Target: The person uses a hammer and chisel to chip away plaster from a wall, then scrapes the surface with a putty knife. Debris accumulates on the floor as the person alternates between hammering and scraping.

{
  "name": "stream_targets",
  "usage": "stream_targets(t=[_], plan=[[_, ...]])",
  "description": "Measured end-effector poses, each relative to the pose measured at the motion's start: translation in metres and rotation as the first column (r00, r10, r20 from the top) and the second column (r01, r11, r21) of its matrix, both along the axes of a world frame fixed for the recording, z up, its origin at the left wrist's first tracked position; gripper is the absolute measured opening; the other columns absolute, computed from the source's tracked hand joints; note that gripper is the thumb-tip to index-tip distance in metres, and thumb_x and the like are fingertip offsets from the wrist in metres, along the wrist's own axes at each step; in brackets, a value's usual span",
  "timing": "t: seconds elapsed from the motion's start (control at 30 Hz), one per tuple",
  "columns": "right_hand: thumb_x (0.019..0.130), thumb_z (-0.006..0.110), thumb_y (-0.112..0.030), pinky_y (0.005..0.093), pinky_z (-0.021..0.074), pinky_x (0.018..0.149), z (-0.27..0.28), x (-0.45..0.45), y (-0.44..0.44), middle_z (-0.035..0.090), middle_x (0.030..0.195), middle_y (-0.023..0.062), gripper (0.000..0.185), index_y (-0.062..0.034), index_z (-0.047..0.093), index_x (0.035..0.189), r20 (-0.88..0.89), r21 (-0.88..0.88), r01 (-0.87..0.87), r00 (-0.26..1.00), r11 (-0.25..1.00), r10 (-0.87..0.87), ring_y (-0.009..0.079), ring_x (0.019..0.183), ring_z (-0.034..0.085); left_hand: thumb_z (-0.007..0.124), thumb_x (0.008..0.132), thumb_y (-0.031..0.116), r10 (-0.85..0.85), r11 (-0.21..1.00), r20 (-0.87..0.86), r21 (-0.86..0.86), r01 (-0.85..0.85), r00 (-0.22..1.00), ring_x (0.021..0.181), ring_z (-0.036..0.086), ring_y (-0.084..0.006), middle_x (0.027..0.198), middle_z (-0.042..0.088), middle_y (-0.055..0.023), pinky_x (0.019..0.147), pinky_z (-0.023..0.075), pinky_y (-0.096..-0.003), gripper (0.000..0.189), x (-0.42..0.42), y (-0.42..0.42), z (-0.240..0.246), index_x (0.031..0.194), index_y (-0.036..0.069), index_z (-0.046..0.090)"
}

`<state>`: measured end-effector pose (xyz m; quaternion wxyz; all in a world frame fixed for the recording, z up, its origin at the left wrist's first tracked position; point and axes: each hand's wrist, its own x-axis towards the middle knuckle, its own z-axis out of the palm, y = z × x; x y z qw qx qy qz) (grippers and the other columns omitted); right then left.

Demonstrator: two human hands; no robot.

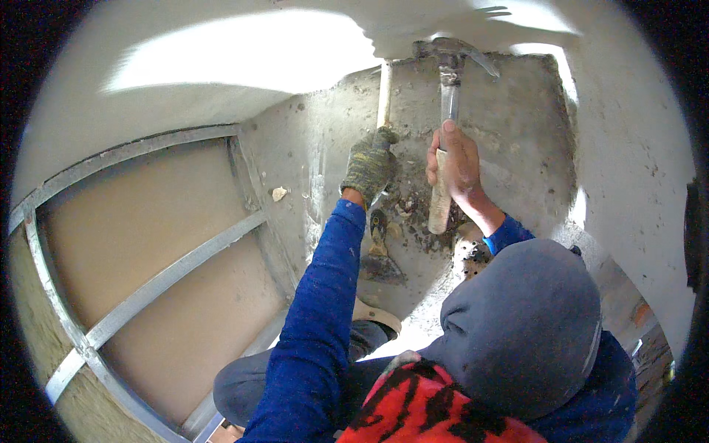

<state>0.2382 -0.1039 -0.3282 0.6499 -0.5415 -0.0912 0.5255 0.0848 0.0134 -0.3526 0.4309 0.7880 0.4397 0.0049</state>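
My left hand (370,166), in a patterned knit work glove, is closed low on the wall side of the floor, where a pale rod or pipe (385,94) rises from it towards the wall. A metallic edge shows below the glove; its shape is mostly hidden. My bare right hand (457,163) grips a claw hammer (450,99) by its worn handle, with the head pointing away from me near the base of the wall. Just below the glove a putty knife (379,252) with a wide blade lies on the dirty floor. Dark crumbs and chips (424,221) lie between my hands.
A metal frame (177,271) with brown panels stands at the left. Plastered walls (626,138) rise ahead and at the right. A small pale chunk (279,193) lies near the frame. My perforated shoe (469,252) and bent knee (241,382) are close to the work area.
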Motion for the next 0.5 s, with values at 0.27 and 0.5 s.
stream_targets(t=[0.27, 0.5], plan=[[0.099, 0.047, -0.058, 0.0302, 0.0417, 0.040, -0.013, 0.013, 0.006, 0.052, 0.059, 0.0035, 0.052, -0.0076, 0.051, 0.085, 0.035, -0.211, -0.160, 0.985, 0.964, 0.171, 0.0140, 0.043, 0.049, 0.046, 0.102, 0.031, 0.245, 0.904, 0.003, -0.361, -0.228, 0.969, 0.040, 0.047, -0.0128, 0.059, 0.052, -0.0016, 0.037, 0.0377, -0.0327, 0.033, -0.027, 0.005, 0.024, 0.110, 0.006, 0.066], [0.092, 0.048, -0.070, 0.0338, 0.0415, 0.040, -0.020, 0.011, -0.013, 0.050, 0.059, -0.0006, 0.056, -0.0144, 0.053, 0.087, -0.536, -0.205, -0.093, 0.844, 0.974, -0.033, 0.0138, 0.041, 0.048, 0.056, 0.096, 0.047, -0.422, 0.906, -0.578, -0.302, 0.298, 0.698, 0.052, 0.060, -0.0194, 0.064, 0.060, -0.0126, 0.048, 0.0449, -0.0392, 0.045, -0.071, 0.069, 0.160, 0.103, 0.005, 0.071]])
